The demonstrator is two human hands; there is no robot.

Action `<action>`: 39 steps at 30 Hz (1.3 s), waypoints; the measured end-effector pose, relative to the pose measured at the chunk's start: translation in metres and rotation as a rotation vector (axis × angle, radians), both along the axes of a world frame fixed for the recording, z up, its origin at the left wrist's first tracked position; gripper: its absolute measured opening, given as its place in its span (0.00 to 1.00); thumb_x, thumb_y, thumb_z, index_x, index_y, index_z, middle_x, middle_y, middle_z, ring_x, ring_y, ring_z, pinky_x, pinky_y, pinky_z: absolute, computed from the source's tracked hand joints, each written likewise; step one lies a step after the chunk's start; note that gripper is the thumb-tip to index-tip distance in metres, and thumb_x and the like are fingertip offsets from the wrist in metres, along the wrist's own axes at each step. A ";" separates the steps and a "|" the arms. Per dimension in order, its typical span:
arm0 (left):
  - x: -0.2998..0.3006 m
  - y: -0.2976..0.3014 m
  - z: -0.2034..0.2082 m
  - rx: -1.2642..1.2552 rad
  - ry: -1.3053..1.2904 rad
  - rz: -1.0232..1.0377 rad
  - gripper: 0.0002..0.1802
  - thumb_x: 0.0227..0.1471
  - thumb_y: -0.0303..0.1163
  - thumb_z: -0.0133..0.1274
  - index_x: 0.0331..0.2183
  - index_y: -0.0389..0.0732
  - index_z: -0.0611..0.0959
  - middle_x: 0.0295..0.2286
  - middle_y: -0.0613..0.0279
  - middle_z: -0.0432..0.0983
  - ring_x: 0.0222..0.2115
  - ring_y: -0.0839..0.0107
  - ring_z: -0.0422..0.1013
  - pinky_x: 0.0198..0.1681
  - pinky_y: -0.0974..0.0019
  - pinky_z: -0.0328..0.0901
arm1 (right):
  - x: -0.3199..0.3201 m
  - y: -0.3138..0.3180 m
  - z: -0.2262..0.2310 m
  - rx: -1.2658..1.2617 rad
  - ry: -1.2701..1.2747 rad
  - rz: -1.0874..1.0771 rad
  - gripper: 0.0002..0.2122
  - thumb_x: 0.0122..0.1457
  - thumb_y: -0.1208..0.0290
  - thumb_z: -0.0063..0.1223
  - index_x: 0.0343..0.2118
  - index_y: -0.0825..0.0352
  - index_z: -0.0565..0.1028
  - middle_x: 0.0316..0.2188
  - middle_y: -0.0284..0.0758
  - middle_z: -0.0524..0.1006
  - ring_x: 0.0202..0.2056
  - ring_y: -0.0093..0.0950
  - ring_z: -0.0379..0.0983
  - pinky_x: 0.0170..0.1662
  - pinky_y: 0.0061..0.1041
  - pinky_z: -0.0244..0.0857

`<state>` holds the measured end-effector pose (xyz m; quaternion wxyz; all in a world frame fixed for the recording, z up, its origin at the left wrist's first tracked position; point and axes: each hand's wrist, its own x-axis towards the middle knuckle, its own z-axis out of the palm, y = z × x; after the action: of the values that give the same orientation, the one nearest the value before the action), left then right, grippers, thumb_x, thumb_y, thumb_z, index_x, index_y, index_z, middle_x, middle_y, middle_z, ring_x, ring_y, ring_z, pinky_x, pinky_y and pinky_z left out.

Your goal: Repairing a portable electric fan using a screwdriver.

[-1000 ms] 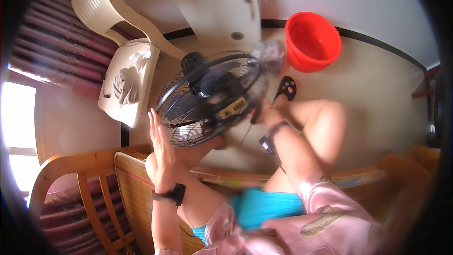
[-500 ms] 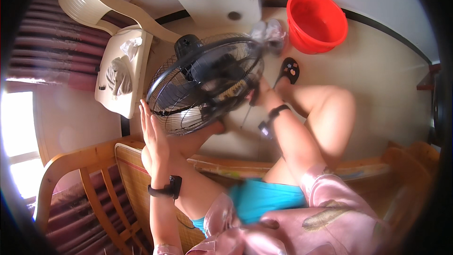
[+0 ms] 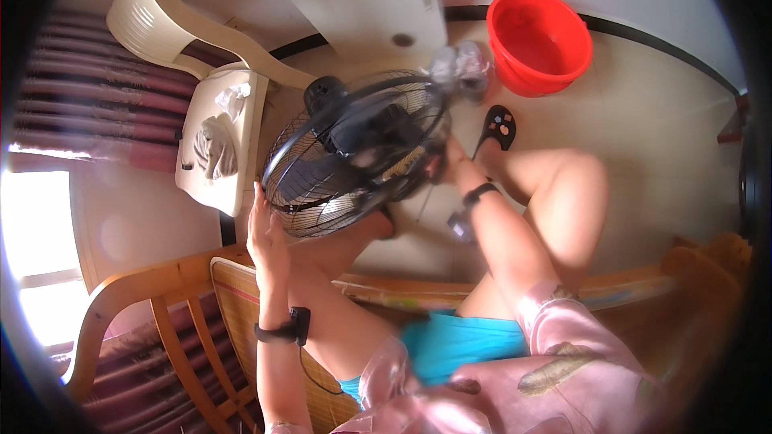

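Between the spread knees, over the pale tiled floor [image 3: 643, 104], handling a black fan [image 3: 358, 133], tipped well off upright, with its wire cage slanting up toward the right. Reaching to the lower left edge of the cage with the left hand [image 3: 268, 241], fingers straight, close together and wrapped around nothing; at the rim or just beside it, probably as a flat stop against tipping that way. Cannot tell whether actually pressing.

Reaching to the opposite side with the right hand [image 3: 452, 162], bent in at the fan's right edge, perhaps to steady it there. Too blurred and hidden at the fingers to tell whether spread or holding anything. Able to see a thin dark rod [image 3: 423, 206] just below, but not what bears it. Unable to make out any base under the cage, so cannot judge how much weight to credit to the arms.

Seated with thighs apart, seemingly to make room for the wide cage. Beyond the fan, near the wall, set apart from the hands, looking at a red bucket [image 3: 505, 63]; off to the left, at a cream chair [image 3: 149, 28] with a grey cloth [image 3: 215, 151] on its seat.
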<state>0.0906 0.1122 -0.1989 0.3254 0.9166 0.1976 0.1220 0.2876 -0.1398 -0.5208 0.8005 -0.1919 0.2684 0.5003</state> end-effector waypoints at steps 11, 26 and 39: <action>0.011 0.011 -0.004 0.271 0.007 0.024 0.26 0.55 0.20 0.52 0.56 0.41 0.73 0.48 0.57 0.74 0.46 0.70 0.71 0.43 0.68 0.71 | 0.014 0.005 0.037 -0.075 -0.032 -0.040 0.38 0.53 0.26 0.35 0.40 0.63 0.74 0.33 0.36 0.74 0.31 0.33 0.65 0.36 0.33 0.59; 0.020 -0.003 0.005 0.279 -0.040 0.203 0.14 0.56 0.28 0.53 0.45 0.38 0.81 0.32 0.58 0.81 0.31 0.74 0.76 0.34 0.71 0.71 | 0.020 0.011 0.061 -0.159 -0.044 -0.085 0.32 0.51 0.25 0.38 0.16 0.54 0.69 0.12 0.27 0.64 0.15 0.25 0.59 0.20 0.22 0.52; 0.024 -0.015 0.007 0.250 -0.041 0.177 0.19 0.56 0.26 0.52 0.51 0.40 0.76 0.39 0.58 0.78 0.35 0.72 0.75 0.35 0.69 0.71 | 0.020 0.013 0.041 -0.215 0.009 -0.065 0.34 0.49 0.22 0.37 0.15 0.56 0.65 0.12 0.29 0.61 0.16 0.28 0.56 0.20 0.27 0.51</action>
<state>0.1148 0.0976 -0.1921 0.2008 0.9262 0.2545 0.1926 0.3078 -0.1264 -0.4796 0.7897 -0.2659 0.3302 0.4434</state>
